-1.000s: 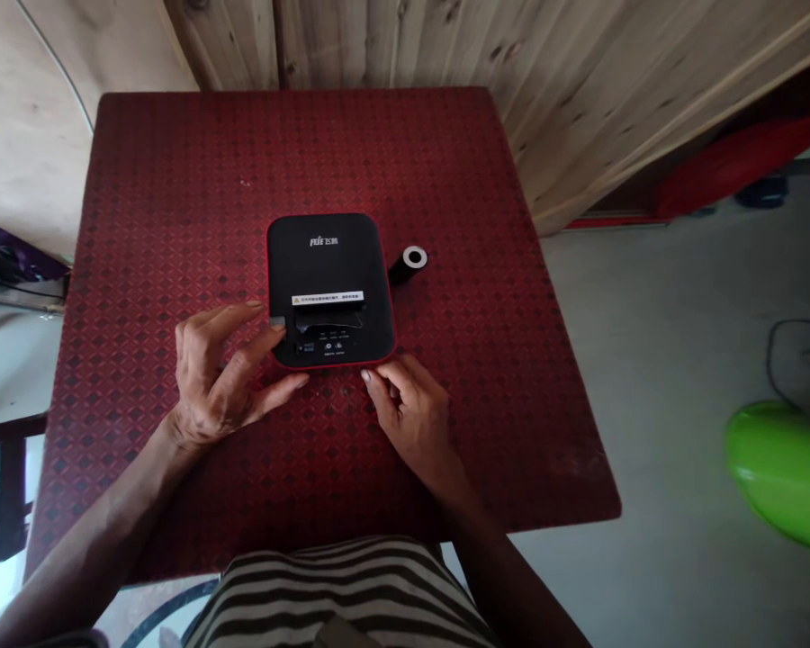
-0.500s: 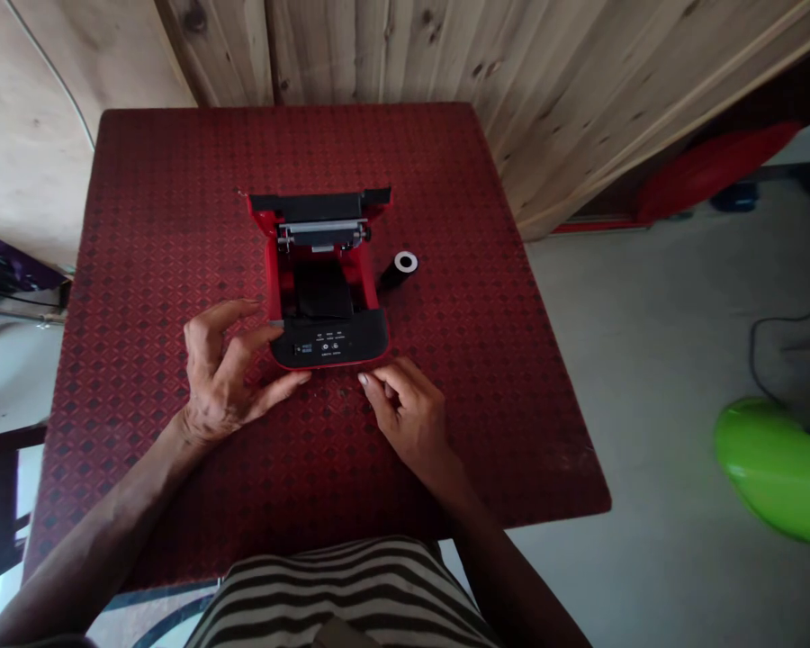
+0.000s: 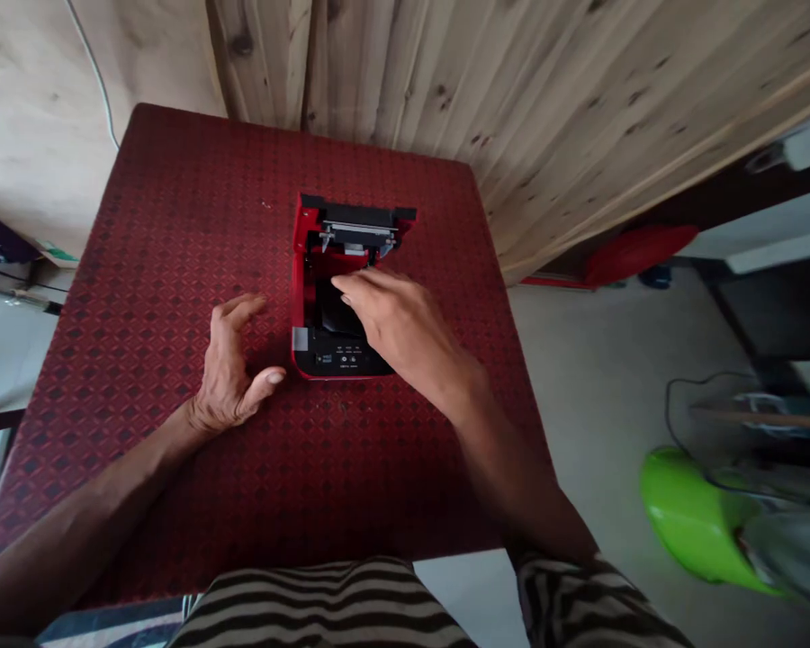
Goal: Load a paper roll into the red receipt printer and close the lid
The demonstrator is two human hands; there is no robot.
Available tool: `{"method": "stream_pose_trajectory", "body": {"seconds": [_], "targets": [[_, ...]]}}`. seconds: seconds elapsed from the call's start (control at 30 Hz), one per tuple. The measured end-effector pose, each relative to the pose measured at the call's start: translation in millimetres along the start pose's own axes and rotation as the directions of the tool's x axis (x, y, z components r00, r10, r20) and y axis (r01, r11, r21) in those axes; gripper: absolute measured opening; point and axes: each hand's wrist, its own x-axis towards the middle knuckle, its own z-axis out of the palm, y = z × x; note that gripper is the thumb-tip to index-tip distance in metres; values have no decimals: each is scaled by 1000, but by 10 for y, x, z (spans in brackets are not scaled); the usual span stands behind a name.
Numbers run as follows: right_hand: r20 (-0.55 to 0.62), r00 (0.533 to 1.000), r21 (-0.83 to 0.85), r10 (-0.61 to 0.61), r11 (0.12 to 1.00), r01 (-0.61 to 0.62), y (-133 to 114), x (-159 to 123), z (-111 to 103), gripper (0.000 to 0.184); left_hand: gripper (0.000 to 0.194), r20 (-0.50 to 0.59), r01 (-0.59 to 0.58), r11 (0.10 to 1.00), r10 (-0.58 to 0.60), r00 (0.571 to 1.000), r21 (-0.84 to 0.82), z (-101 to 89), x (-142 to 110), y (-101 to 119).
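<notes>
- Printer (image 3: 351,358): on the bench (image 3: 189,180), right of the left hand (image 3: 233,373), beneath the right hand (image 3: 405,315), long axis running away from the person.
- Right hand: nearer, fingers narrowed over the bay (image 3: 330,266), by a black piece (image 3: 336,310); grip hidden, cannot tell.
- Left hand: empty, thumb spread wide, apart from the printer.
- Lid (image 3: 361,219): raised beyond right fingers.

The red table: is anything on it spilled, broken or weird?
Nothing looks spilled or broken. One small oddity: a pale speck on the table, left of the open lid, stands out against the dark pattern, too tiny to identify. The printer being open seems fine, since the right hand is over it.
</notes>
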Motion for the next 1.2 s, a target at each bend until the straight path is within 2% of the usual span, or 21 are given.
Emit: {"method": "stream_pose_trajectory", "body": {"seconds": [0.17,0.33,0.53,0.63,0.8,0.87,1.07,1.2], "targets": [[235,970,-161,65,987,-27,-95,324,63,33,71,23,25,999,-25,999,-28,11,-24,-27],[367,924,-240,111,971,-21,-139,461,45,29,68,49,24,999,-22,999,-49,3,-11,-3],[460,887,-195,36,979,62,-65,501,17,18,66,71,24,997,-19,997,-68,6,0,-3],[497,867,-190,39,980,65,-50,518,-20,20,65,61,14,996,-9,998,-83,11,4,-3],[615,789,-129,-6,986,107,-49,575,-131,26,65,87,32,997,-26,996,-64,9,11,11],[617,786,-146,38,987,68,-70,573,-160,27,65,91,31,997,-25,996,-69,6,16,17],[526,837,-221,151,974,-37,-228,499,-152,30,65,94,27,996,-19,995,-85,5,24,21],[512,826,-280,234,955,-97,-298,507,-139,33,64,98,22,996,-13,995,-91,9,21,20]]}}
